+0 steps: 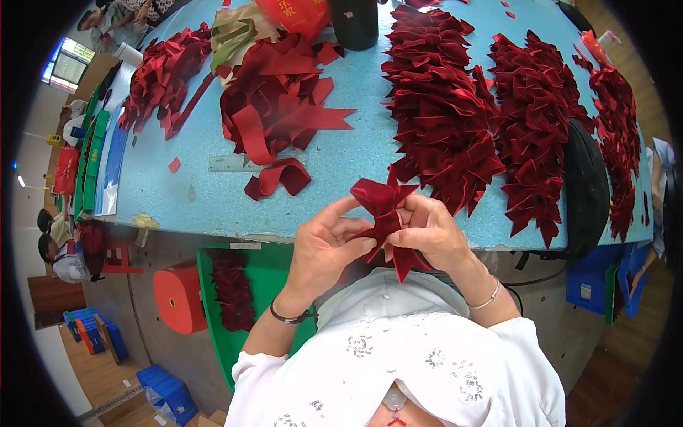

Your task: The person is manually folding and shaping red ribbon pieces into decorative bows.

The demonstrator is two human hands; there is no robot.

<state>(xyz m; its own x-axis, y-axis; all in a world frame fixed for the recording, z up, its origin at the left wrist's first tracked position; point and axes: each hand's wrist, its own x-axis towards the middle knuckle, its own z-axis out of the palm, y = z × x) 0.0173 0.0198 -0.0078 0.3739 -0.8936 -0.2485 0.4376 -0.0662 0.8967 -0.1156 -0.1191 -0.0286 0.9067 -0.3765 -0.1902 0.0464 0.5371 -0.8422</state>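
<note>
Between my two hands, just in front of the table's near edge, is a dark red velvet bow (384, 208) with pointed tails. Thumb and fingers of my left hand (329, 238) pinch its left side. My right hand (430, 231) grips it at the right, near the middle knot. Fingertips behind the bow are partly hidden. Beyond my hands lies a long stacked row of finished red bows (445, 107). To the left of that row, a loose heap of cut red ribbon strips (274, 92) spreads over the light blue table (356, 153).
A clear ruler (231, 163) lies by a curled ribbon piece (279, 178). More bow rows (530, 128) and a black bag (587, 192) are at the right. A dark cup (355, 25) stands at the back. Below the edge are a green crate (213, 299) and a red ribbon roll (181, 297).
</note>
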